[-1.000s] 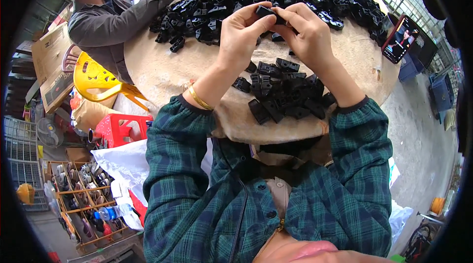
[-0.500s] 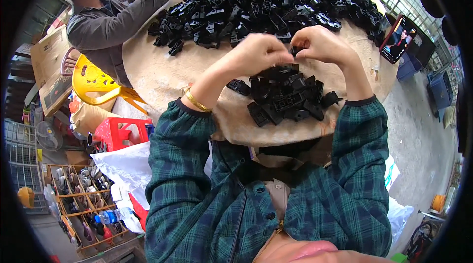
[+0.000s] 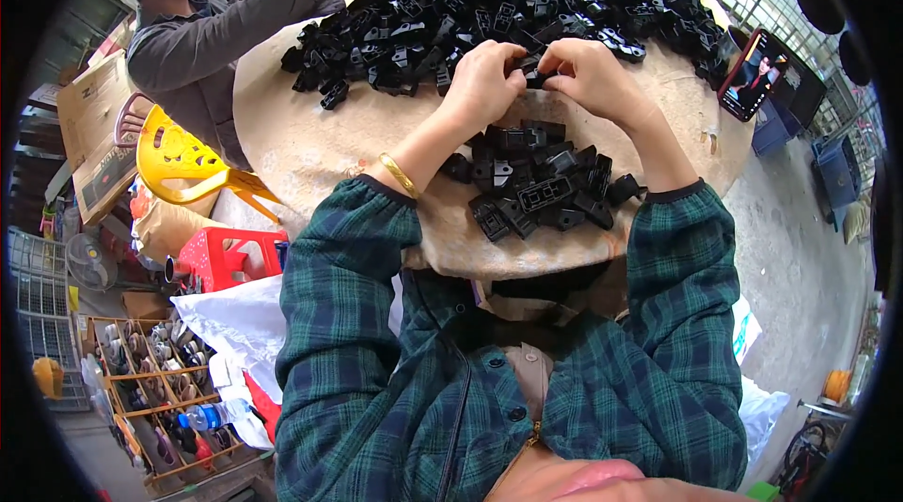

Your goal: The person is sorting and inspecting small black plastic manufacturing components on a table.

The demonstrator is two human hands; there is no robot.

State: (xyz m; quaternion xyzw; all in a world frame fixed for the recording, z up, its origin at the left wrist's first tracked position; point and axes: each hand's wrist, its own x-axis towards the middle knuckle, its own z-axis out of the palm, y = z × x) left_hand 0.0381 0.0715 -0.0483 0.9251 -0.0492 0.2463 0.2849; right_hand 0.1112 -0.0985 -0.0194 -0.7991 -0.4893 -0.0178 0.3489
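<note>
Both hands meet at the near edge of a large heap of black plastic parts [image 3: 423, 41]. A small black plastic part [image 3: 534, 77] sits between my fingertips, mostly hidden by them. My left hand [image 3: 484, 80], with a gold bangle on its wrist, pinches it from the left. From the right, my right hand [image 3: 593, 79] grips it with bent fingers and thumb. Below my hands, nearer to me, lies a smaller pile of black plastic parts [image 3: 546, 190] on the tan cloth-covered round table [image 3: 320, 149].
Across the table on the left, a person in grey [image 3: 202, 46] reaches into the heap. A phone [image 3: 752, 77] stands at the table's right edge. Left of the table are a yellow chair [image 3: 174, 149], a red stool [image 3: 226, 253] and a shoe rack [image 3: 165, 380].
Both my hands have moved slightly away from me and left, toward the large heap. The other person's hand has moved right onto the heap.
</note>
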